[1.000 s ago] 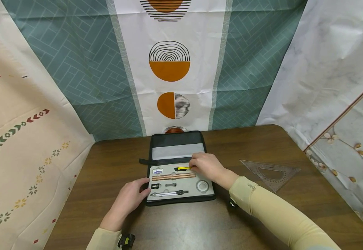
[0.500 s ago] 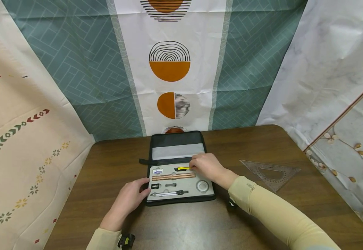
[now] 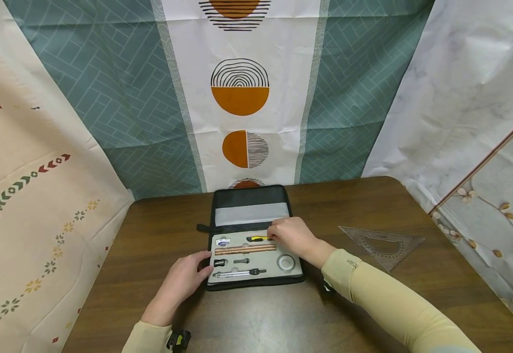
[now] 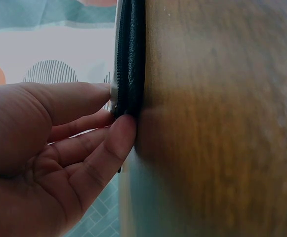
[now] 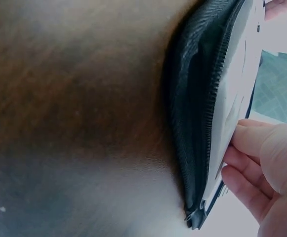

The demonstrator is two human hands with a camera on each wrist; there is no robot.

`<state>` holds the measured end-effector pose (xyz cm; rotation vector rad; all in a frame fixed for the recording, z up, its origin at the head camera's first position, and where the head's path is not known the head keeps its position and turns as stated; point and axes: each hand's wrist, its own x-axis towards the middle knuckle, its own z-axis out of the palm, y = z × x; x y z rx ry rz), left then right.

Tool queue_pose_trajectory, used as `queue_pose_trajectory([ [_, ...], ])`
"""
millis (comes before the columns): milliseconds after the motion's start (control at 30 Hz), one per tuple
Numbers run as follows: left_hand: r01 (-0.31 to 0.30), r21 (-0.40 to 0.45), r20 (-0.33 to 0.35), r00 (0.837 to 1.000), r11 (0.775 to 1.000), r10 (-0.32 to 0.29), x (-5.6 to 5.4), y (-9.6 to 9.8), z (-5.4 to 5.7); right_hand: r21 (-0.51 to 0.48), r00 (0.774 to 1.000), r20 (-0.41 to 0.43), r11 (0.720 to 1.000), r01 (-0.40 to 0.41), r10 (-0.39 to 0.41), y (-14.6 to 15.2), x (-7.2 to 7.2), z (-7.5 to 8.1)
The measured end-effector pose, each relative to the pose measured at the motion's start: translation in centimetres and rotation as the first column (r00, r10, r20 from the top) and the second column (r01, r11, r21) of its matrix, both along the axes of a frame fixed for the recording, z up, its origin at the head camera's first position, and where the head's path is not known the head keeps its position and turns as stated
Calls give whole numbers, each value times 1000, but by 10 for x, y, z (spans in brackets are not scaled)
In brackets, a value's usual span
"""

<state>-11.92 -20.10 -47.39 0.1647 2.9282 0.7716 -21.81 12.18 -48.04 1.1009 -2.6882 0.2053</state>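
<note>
An unfolded black zip case (image 3: 251,198) lies on the table, its grey tray (image 3: 267,262) facing up. Near the tray's top right, my right hand (image 3: 294,235) pinches the right end of a yellow-and-black utility knife (image 3: 256,239); the fingers hide that end. In the right wrist view, the right hand's thumb (image 5: 252,139) and bent fingers meet at the tray. My left hand (image 3: 183,277) grips the case's left edge. The left wrist view shows thumb (image 4: 86,98) and fingers around the zipped border (image 4: 129,64).
The tray also holds an eraser (image 3: 223,241), pencils (image 3: 245,249), a sharpener (image 3: 219,263), a small grey piece (image 3: 241,261), a compass (image 3: 239,273) and a round white roll (image 3: 286,263). A clear set square (image 3: 382,246) lies to the right. Patterned cloths (image 3: 119,98) surround the table (image 3: 256,318).
</note>
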Motion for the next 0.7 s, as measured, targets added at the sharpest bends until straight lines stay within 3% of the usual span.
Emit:
queue_pose_trajectory([
  [333,-4,1,3,1000,1000,4,2,0,2,-32,999,42,999,-10,11,11,8,2],
  [700,21,-4,-4,1000,1000,-21,1,0,4,-92,998,59,996,1,4,45,45,0],
])
